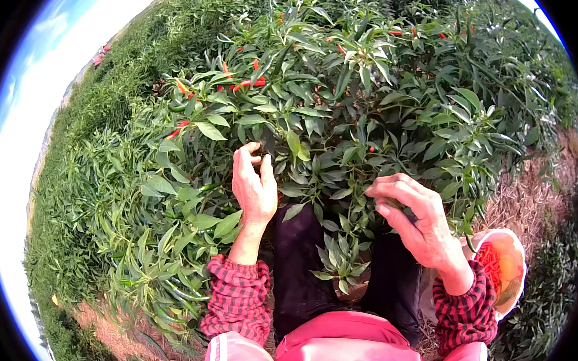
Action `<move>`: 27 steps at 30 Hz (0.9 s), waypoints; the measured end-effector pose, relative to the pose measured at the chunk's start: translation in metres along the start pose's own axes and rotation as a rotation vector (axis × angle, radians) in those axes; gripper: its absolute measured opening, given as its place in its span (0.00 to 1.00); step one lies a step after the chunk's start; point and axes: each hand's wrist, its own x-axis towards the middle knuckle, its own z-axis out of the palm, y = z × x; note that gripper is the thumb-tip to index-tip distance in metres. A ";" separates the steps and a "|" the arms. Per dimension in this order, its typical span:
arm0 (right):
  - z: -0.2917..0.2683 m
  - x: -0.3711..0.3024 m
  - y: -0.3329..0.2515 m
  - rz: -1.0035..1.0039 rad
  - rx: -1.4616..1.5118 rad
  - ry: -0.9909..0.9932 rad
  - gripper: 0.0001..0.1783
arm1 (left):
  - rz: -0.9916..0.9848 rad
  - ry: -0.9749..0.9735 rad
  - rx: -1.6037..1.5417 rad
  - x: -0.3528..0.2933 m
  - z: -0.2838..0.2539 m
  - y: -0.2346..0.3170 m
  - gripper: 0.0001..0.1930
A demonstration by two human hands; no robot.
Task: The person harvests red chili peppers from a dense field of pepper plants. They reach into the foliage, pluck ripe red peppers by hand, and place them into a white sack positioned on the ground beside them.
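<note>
Leafy chili plants spread out in front of me, with red chilies among the upper leaves. My left hand is raised at the near side of the foliage, its thumb apart from its bent fingers and nothing visible in it. Below and left of the red chili cluster, another red chili hangs among leaves. My right hand is over the lower leaves, palm down. Its fingers are bent, with a gap between thumb and forefinger, and I see nothing held there.
Beside my right forearm stands a pale bucket with red chilies in it. A low leafy stem rises between my dark-trousered legs. Dry, straw-covered ground shows at the right. More plants stretch to the horizon.
</note>
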 end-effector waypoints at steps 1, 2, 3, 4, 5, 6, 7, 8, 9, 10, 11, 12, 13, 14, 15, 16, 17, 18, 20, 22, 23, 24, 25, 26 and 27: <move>0.008 0.026 -0.001 -0.067 0.009 -0.002 0.15 | -0.088 0.056 -0.189 0.014 0.008 0.002 0.13; 0.021 0.057 -0.005 -0.155 -0.022 -0.003 0.15 | -0.198 0.133 -0.256 0.028 0.008 -0.010 0.11; 0.032 0.087 -0.004 -0.173 0.018 0.021 0.14 | -0.261 0.156 -0.418 0.038 0.015 -0.011 0.10; 0.050 0.117 0.001 -0.189 0.033 0.021 0.15 | -0.325 0.182 -0.562 0.045 0.015 -0.013 0.08; 0.064 0.141 0.011 -0.192 -0.018 0.026 0.13 | -0.339 0.216 -0.624 0.048 0.022 -0.001 0.08; 0.077 0.173 0.012 -0.160 -0.040 -0.007 0.13 | -0.170 0.250 -0.699 0.051 0.024 0.005 0.09; 0.096 0.198 0.030 -0.343 -0.218 0.056 0.11 | -0.085 0.306 -0.697 0.057 0.031 0.008 0.09; 0.100 0.220 0.038 -0.376 -0.362 -0.004 0.18 | 0.009 0.360 -0.698 0.066 0.036 0.020 0.10; 0.105 0.237 0.045 -0.338 -0.544 -0.022 0.18 | 0.018 0.350 -0.803 0.075 0.039 0.030 0.10; 0.112 0.251 0.049 -0.302 -0.708 -0.041 0.19 | 0.034 0.335 -0.779 0.086 0.037 0.031 0.11; 0.114 0.262 0.056 -0.202 -0.756 -0.152 0.14 | -0.004 0.318 -0.765 0.095 0.041 0.025 0.11; 0.116 0.272 0.062 -0.105 -0.793 -0.260 0.10 | -0.038 0.301 -0.742 0.102 0.041 0.018 0.11; 0.114 0.277 0.073 -0.072 -0.816 -0.331 0.10 | -0.057 0.304 -0.683 0.107 0.044 0.016 0.12; 0.115 0.275 0.085 -0.136 -0.805 -0.260 0.09 | -0.058 0.301 -0.609 0.108 0.046 0.014 0.11; 0.113 0.269 0.090 -0.174 -0.716 -0.200 0.08 | -0.029 0.270 -0.490 0.109 0.048 0.011 0.11; 0.111 0.262 0.094 -0.211 -0.626 -0.140 0.07 | 0.000 0.238 -0.371 0.110 0.047 0.010 0.10; 0.109 0.256 0.106 -0.301 -0.507 -0.067 0.06 | 0.061 0.235 -0.259 0.111 0.046 0.011 0.10; 0.104 0.252 0.101 -0.200 -0.436 -0.061 0.06 | 0.052 0.175 -0.106 0.111 0.044 0.015 0.11; 0.102 0.241 0.114 -0.110 -0.271 0.057 0.08 | 0.110 0.168 0.100 0.110 0.045 0.013 0.13; 0.104 0.229 0.121 0.211 0.206 0.101 0.08 | 0.169 0.115 0.249 0.109 0.049 0.009 0.13; 0.103 0.224 0.123 0.253 0.333 0.110 0.08 | 0.183 0.082 0.302 0.108 0.051 0.009 0.12; 0.101 0.222 0.124 0.292 0.464 0.123 0.08 | 0.202 0.048 0.359 0.108 0.051 0.010 0.12; 0.101 0.222 0.125 0.307 0.527 0.136 0.08 | 0.214 0.019 0.391 0.109 0.051 0.010 0.11; 0.101 0.221 0.128 0.322 0.589 0.149 0.08 | 0.230 0.011 0.387 0.108 0.052 0.010 0.12; 0.100 0.221 0.129 0.336 0.649 0.163 0.08 | 0.248 0.004 0.381 0.109 0.053 0.009 0.12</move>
